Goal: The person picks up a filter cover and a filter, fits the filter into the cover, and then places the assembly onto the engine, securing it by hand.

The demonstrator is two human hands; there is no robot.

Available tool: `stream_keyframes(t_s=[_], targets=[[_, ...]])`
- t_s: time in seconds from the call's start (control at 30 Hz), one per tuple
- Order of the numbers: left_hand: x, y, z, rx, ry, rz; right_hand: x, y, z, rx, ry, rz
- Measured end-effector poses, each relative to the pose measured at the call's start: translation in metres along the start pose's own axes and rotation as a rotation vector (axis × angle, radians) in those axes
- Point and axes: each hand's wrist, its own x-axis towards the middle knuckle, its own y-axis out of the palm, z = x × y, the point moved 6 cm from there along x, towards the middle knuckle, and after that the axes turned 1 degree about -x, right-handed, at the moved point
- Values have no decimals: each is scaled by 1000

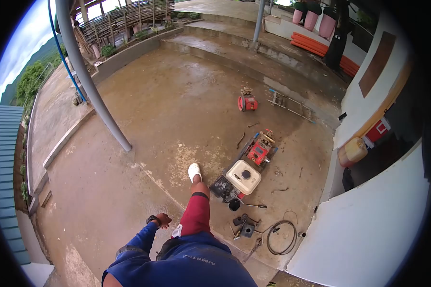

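Note:
My left hand [164,220], with a dark watch on the wrist, hangs beside my red shorts over the wet concrete. Its fingers are loosely bent and a little apart, and no object shows in it. My right hand is out of view. To the right of my leg lies a machine with a cream fuel tank [243,177] and a dark engine [222,188]. A red pump [259,151] sits at its far end, on the same frame. Farther off stands a second red pump with a wheel [247,102].
Near the engine lie black metal parts [247,230], a wrench [253,248] and a coiled hose [281,237]. A metal frame [292,106] rests by the low step. At left stands a grey post [93,81]. A yellow jerrycan [355,149] is by the doorway.

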Motion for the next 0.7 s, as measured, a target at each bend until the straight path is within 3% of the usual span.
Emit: stream_keyframes(t_s=[0.07, 0.1, 0.17, 0.23, 0.3, 0.37, 0.43, 0.5, 0.57, 0.63, 0.7], targets=[[4, 21, 37, -181, -130, 114, 7, 3, 6, 52, 31, 8], [51, 34, 76, 61, 129, 209, 8, 1, 10, 81, 44, 0], [24, 33, 87, -51, -288, 131, 21, -3, 14, 139, 64, -26], [11, 27, 79, 78, -261, 135, 35, -11, 15, 191, 80, -60], [13, 25, 75, -129, -256, 71, 58, -23, 19, 235, 83, -103], [0, 13, 41, -133, -199, 52, 86, -34, 27, 278, 79, -143], [15, -5, 16, 37, -24, -129, 116, -41, 44, 280, 45, -168], [-10, -29, -33, 169, 329, -641, 176, -41, 59, -183, -142, -140], [-26, -40, -82, 52, 409, -737, 161, -28, 130, -95, -246, -249], [-50, -41, -136, -27, 554, -778, 118, 3, 215, 10, -462, -185], [-61, -29, -178, -137, 681, -684, 92, 36, 280, -153, -554, -156]])
